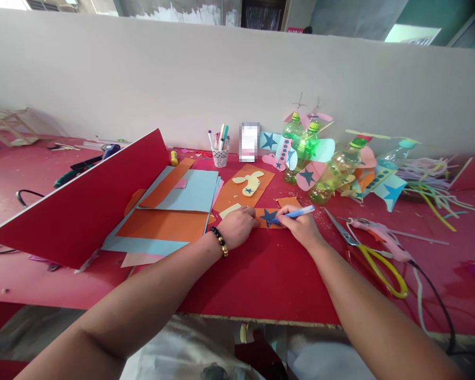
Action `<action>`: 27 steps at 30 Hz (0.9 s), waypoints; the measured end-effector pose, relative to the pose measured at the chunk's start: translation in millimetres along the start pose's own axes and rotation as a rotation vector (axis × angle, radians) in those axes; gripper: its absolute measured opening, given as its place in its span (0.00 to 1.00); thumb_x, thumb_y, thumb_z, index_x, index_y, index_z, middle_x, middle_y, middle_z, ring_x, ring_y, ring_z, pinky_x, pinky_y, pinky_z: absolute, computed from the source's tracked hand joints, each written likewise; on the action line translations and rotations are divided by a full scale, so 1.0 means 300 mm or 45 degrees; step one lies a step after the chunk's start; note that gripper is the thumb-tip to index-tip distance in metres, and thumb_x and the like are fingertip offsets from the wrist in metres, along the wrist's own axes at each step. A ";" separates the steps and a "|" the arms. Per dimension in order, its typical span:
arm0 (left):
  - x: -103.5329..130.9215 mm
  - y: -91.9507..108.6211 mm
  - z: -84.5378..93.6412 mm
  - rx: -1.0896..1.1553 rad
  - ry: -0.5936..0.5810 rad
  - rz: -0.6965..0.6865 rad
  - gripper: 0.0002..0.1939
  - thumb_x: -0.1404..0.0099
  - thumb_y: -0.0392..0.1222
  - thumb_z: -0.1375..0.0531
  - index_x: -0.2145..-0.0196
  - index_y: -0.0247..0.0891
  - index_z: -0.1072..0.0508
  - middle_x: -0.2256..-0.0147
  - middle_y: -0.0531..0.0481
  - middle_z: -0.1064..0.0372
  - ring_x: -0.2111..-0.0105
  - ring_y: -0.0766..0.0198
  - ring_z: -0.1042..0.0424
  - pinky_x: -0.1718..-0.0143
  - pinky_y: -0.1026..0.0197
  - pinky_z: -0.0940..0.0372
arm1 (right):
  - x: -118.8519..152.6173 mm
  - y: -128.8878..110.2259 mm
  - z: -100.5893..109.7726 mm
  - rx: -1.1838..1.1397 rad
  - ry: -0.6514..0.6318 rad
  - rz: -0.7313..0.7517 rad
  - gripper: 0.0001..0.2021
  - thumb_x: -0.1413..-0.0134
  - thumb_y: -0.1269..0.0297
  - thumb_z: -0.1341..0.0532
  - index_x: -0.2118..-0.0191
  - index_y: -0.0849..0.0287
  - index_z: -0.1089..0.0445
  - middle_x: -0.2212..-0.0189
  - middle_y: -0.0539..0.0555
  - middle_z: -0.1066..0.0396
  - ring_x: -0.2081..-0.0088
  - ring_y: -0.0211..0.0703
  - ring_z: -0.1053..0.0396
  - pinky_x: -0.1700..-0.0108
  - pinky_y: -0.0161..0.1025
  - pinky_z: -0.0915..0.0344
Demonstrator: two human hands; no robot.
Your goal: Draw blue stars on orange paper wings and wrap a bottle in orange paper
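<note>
A plain pale partition (142, 79) stands behind a red counter (269, 285), running the full width of the view; above its top edge shows a grey wall (348, 18) with a dark opening (263, 15); at upper right, a bright pale patch (411, 34) sits beside a green surface (455, 18); a red upright panel (103, 206) slants across the counter's left side.

Left hand: my left hand (239, 224) is turning its back upward, its fingers (250, 215) curling downward.
Right hand: my right hand (301, 224) is pinching in a writing grip, just right of my left fingertips.
Fingertips: both sets are facing each other, near but apart.
Left forearm: my bare left forearm (170, 279) is slanting back, leftward from those fingers.
Right forearm: my bare right forearm (356, 279) is slanting back, rightward from its fingers.
Left elbow: it is bending, well behind my fingers.
</note>
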State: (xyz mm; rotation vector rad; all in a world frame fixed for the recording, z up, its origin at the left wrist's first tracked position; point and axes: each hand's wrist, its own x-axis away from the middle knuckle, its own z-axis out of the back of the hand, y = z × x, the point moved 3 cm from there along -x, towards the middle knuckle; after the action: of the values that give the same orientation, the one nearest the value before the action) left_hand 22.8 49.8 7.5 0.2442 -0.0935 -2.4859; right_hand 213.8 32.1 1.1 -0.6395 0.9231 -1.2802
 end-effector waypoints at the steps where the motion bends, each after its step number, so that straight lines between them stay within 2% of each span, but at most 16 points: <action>1: 0.000 0.000 0.001 0.001 -0.001 0.001 0.13 0.34 0.32 0.48 0.65 0.39 0.23 0.65 0.46 0.33 0.64 0.61 0.35 0.64 0.62 0.41 | 0.001 -0.003 0.001 -0.011 0.000 -0.004 0.06 0.52 0.64 0.42 0.76 0.57 0.33 0.82 0.47 0.36 0.77 0.38 0.39 0.74 0.36 0.45; 8: -0.001 0.001 0.002 0.004 -0.008 0.006 0.13 0.34 0.32 0.48 0.65 0.39 0.23 0.65 0.46 0.33 0.64 0.61 0.35 0.63 0.61 0.41 | 0.007 -0.012 0.003 -0.054 0.005 -0.033 0.06 0.54 0.64 0.41 0.78 0.57 0.34 0.84 0.46 0.39 0.79 0.37 0.42 0.76 0.36 0.47; 15: -0.001 -0.001 0.003 0.002 -0.011 -0.001 0.12 0.35 0.32 0.47 0.66 0.39 0.23 0.65 0.47 0.33 0.65 0.61 0.35 0.63 0.61 0.41 | 0.002 0.001 0.001 0.017 0.015 -0.021 0.06 0.51 0.62 0.42 0.75 0.57 0.32 0.80 0.48 0.33 0.76 0.39 0.36 0.72 0.36 0.42; 27: -0.001 -0.007 -0.014 -0.003 0.016 -0.001 0.14 0.32 0.35 0.48 0.64 0.40 0.22 0.64 0.46 0.33 0.63 0.61 0.35 0.61 0.61 0.40 | -0.004 0.027 0.002 0.105 0.045 -0.032 0.07 0.50 0.60 0.42 0.72 0.56 0.31 0.79 0.48 0.31 0.74 0.40 0.34 0.72 0.35 0.40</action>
State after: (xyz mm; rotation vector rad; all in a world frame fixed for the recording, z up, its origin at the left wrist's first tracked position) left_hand 22.7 51.7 3.2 0.2587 -0.0852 -2.4848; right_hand 218.4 34.8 -5.1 -0.5670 0.8891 -1.3490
